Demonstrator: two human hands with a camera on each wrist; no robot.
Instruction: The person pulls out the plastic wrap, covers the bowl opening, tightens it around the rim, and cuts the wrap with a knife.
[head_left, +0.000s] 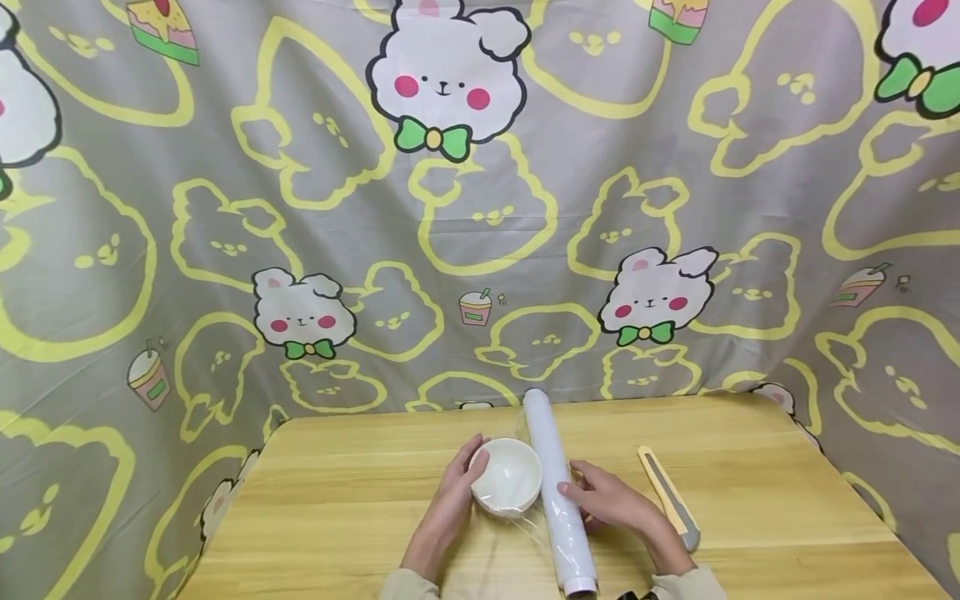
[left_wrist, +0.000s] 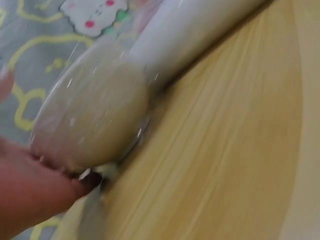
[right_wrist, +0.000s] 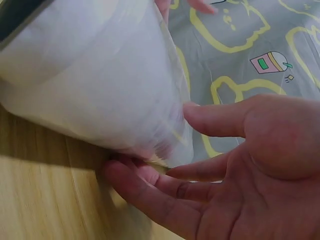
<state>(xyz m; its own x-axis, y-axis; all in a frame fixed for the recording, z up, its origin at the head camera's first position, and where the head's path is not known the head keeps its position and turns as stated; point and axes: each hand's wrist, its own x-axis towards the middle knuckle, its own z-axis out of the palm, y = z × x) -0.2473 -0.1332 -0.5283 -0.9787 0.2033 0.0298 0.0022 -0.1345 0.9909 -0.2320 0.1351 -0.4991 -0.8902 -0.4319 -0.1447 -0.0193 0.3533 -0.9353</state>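
Observation:
A white bowl (head_left: 512,477) is in my left hand (head_left: 450,493), thumb over its rim and fingers round its outer side. In the left wrist view the bowl (left_wrist: 102,107) is tilted, with shiny clear film wrinkled over its outside. Close to its right lies a long roll of cling film (head_left: 553,479), running away from me across the table. My right hand (head_left: 611,498) is at the roll's right side. The right wrist view shows the thumb (right_wrist: 215,118) at the edge of the film and loosely extended fingers (right_wrist: 150,195) low beside the roll.
A yellow and grey utility knife (head_left: 670,500) lies on the wooden table (head_left: 337,483) to the right of my right hand. A patterned grey curtain (head_left: 480,208) hangs behind the table and along both sides.

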